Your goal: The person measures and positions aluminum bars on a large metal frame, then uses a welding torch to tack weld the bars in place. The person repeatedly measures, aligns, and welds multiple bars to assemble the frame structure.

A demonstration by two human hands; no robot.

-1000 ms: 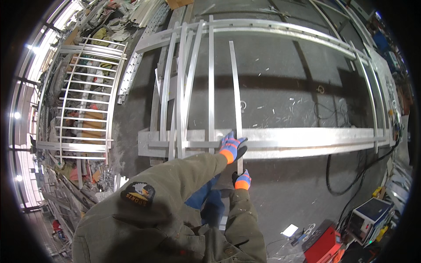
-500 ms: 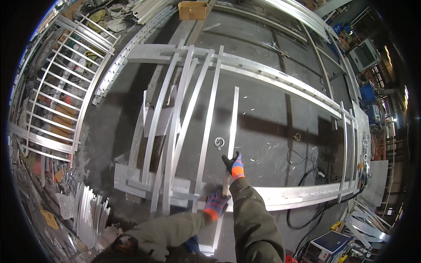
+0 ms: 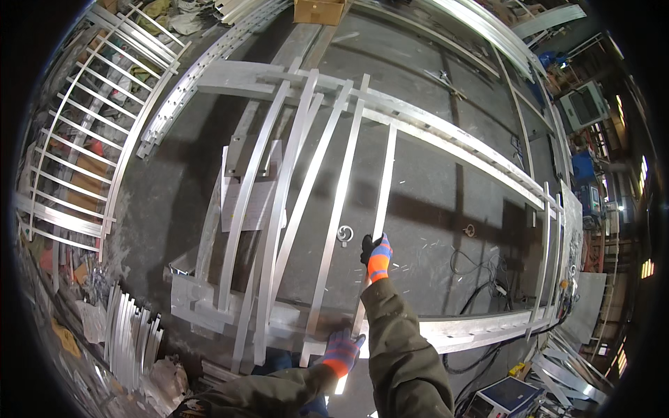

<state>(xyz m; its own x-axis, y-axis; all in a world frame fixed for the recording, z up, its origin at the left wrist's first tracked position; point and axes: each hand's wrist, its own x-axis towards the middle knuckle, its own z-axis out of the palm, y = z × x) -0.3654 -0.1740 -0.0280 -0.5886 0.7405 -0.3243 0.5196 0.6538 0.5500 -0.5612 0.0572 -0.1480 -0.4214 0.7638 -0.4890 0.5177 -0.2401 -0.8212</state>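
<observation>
A long, straight silver metal bar (image 3: 387, 174) slants across the middle. My right hand (image 3: 379, 256), in an orange, blue and black glove, is closed round it partway along. Nearer to me, my left hand (image 3: 340, 352), gloved alike, is closed on the lower part of the same bar, beside the near rail; its palm side is hidden. Several similar bars (image 3: 334, 216) lie to the left, crossing from the near metal rail (image 3: 481, 333) to the far metal rail (image 3: 446, 138). The held bar's far end reaches close to the far rail.
A barred metal frame (image 3: 115, 167) lies at far left, with short metal strips (image 3: 129, 327) below it. An open cardboard box (image 3: 318, 11) stands at the back. Black cable (image 3: 481, 292) coils on the floor at right. A blue-topped machine (image 3: 507, 398) sits at lower right.
The held bar has moved away from me, its far end now nearer the far rail. My left hand sits lower in view. The whole view has shifted slightly.
</observation>
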